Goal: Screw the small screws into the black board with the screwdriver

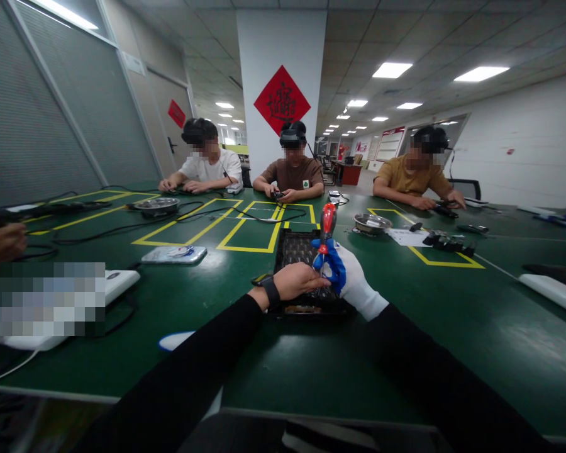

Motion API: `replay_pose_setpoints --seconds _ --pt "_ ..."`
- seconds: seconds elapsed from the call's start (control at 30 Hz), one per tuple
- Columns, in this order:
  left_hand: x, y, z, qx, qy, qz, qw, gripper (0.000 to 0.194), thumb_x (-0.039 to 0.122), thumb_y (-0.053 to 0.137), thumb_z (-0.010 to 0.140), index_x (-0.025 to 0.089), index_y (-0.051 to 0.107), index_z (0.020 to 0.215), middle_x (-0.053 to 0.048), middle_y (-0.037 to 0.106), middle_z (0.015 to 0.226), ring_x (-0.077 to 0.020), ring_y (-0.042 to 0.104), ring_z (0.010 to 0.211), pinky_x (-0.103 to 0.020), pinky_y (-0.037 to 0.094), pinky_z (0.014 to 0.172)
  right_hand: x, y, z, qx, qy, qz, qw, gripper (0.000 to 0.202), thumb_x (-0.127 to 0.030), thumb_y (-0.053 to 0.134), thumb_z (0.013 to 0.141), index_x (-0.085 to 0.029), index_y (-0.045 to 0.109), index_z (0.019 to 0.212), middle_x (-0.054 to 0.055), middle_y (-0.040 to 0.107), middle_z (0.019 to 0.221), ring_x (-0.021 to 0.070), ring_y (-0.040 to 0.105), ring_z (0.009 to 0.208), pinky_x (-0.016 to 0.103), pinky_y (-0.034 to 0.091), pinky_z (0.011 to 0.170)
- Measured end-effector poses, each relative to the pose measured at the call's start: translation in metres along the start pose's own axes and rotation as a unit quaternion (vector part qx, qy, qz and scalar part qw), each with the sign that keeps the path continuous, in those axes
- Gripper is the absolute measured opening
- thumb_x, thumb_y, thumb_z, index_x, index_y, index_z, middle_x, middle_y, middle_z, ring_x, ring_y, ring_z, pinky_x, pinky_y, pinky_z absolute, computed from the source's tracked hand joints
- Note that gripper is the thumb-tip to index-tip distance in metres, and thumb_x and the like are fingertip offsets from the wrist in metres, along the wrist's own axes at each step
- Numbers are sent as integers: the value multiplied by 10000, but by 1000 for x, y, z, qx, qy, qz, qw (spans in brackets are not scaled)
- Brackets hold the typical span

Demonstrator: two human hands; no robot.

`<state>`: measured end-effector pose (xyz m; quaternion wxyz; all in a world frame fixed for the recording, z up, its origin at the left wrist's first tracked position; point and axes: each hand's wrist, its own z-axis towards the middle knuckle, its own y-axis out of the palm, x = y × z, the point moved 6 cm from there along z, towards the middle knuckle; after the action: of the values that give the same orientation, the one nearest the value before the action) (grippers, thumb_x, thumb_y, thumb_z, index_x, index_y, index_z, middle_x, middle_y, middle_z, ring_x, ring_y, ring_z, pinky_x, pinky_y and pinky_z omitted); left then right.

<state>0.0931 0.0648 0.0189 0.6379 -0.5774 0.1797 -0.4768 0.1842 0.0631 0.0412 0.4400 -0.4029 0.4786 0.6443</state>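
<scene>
A red-handled screwdriver [328, 225] stands nearly upright above a black tray [279, 251] in the middle of the green table. My right hand [343, 270], in a white and blue glove, is closed around its lower part. My left hand [296, 281], bare with a dark wristband, reaches over the tray from the left. Its fingers are pressed together beside the screwdriver's shaft; what they hold, if anything, is too small to make out. The tray has a dark, patterned inside, and my hands hide part of it. The screwdriver's tip is also hidden.
A phone [174, 254] and a white device [117, 283] lie to the left. Metal bowls [156, 204] [371, 223] stand farther back. Black cables [99, 238] cross the left side. Black parts [448, 244] lie right. Three people sit opposite; another person's hand [4, 242] is far left.
</scene>
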Motion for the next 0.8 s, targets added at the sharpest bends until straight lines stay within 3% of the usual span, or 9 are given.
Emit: replay_pose_setpoints --seconds 0.23,0.4,0.6,0.8 --pt "3 -2 0 11 -3 1 1000 569 531 265 835 116 546 565 7 441 522 -60 328 465 -195 249 485 17 -3 8 16 -12 49 999 266 -409 613 670 -197 459 712 -45 537 492 71 451 406 184 350 387" --pt "2 -2 0 9 -7 -11 1000 581 541 259 831 114 536 552 2 445 519 -62 341 468 -192 260 492 16 -3 9 -19 19 61 998 356 -478 556 688 -167 560 862 -22 539 552 96 511 489 206 412 433" --pt "4 -2 -1 4 11 -13 1000 561 518 263 841 117 514 540 13 426 511 -58 320 468 -193 251 495 8 -8 3 -4 2 15 1000 219 -358 623 655 -191 569 787 2 608 646 115 547 558 217 427 475" --pt "3 -2 0 6 9 -5 1000 548 511 261 845 122 519 558 8 448 530 -62 335 477 -194 248 499 18 -4 8 20 -17 64 998 246 -364 634 661 -195 459 695 -59 511 494 72 471 435 186 375 423"
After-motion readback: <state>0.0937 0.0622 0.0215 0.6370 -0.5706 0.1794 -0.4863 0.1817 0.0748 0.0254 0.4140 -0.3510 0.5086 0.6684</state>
